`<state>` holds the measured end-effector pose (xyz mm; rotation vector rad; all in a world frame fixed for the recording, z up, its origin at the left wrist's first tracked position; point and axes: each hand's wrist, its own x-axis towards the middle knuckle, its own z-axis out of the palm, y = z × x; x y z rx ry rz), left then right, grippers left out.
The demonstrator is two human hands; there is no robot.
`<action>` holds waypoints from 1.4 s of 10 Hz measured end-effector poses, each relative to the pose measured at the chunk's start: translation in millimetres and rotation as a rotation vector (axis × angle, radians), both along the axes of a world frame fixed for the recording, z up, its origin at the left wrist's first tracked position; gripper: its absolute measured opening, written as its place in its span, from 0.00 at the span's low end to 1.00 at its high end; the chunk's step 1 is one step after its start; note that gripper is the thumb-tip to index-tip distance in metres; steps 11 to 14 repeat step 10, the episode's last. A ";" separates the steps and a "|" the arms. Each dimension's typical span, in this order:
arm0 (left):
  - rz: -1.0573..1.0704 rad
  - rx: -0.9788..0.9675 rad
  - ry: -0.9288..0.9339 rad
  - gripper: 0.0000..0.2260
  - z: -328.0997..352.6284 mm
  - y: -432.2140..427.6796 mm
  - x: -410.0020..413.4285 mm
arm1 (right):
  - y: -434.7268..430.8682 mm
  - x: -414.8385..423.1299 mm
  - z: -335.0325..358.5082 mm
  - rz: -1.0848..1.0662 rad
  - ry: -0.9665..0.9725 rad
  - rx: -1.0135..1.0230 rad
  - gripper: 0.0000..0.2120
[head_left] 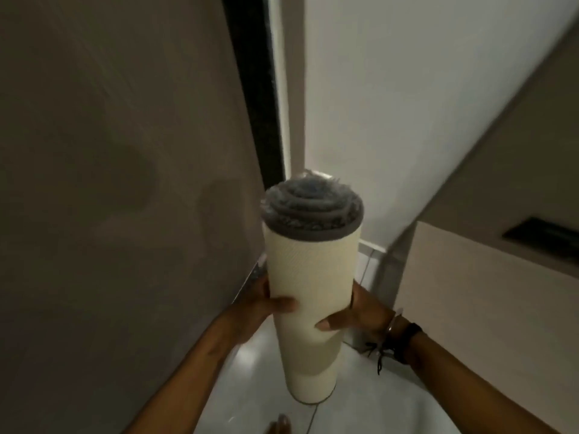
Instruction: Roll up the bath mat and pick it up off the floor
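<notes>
Bath mat (311,286) rolled up, held upright off the floor (260,386).
L hand (266,303) & R hand (354,314) wrapped round roll's middle from opposite sides, thumbs in front; grey pile at top end.

Bath mat (310,292) rolled into a tight cylinder, cream ribbed backing outward, grey pile spiralling at the top end. Held upright, slightly tilted, clear of the pale floor, centre of view.
</notes>
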<state>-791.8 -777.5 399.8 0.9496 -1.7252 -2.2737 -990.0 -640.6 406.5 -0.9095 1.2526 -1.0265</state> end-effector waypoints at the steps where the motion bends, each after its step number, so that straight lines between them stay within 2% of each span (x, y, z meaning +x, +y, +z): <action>1: -0.030 -0.027 0.051 0.38 -11.6 -54.2 -48.6 | -49.6 -41.7 -7.1 -0.079 -0.008 -0.004 0.38; 2: -0.035 0.009 0.042 0.41 -39.8 -114.0 -123.8 | -109.4 -100.4 -38.2 -0.163 0.004 0.042 0.39; 3: -0.051 0.030 0.041 0.44 -65.1 -140.6 -164.9 | -134.5 -135.5 -64.6 -0.200 -0.026 0.092 0.38; 4: -0.054 0.042 0.019 0.43 -107.5 -173.1 -195.8 | -172.6 -173.0 -101.9 -0.127 0.013 0.123 0.40; 5: -0.049 0.050 0.021 0.35 -136.5 -189.3 -204.6 | -196.6 -189.7 -133.2 -0.105 0.079 0.159 0.39; 6: 0.035 0.049 -0.020 0.34 -186.1 -207.0 -212.2 | -230.5 -204.3 -191.8 -0.074 0.255 0.268 0.40; 7: 0.104 0.052 -0.048 0.38 -207.5 -208.0 -214.3 | -243.6 -208.9 -219.0 -0.112 0.325 0.296 0.39; 8: 0.232 0.073 -0.095 0.44 -216.2 -205.2 -218.8 | -246.5 -212.2 -237.2 -0.194 0.253 0.310 0.35; 9: 0.303 0.049 -0.116 0.45 -212.2 -206.0 -220.8 | -243.1 -213.3 -231.4 -0.236 0.298 0.414 0.38; 10: 0.438 0.066 -0.165 0.43 -196.1 -172.0 -213.1 | -228.3 -204.1 -208.1 -0.338 0.428 0.545 0.45; 14: 0.438 0.066 -0.165 0.43 -196.1 -172.0 -213.1 | -228.3 -204.1 -208.1 -0.338 0.428 0.545 0.45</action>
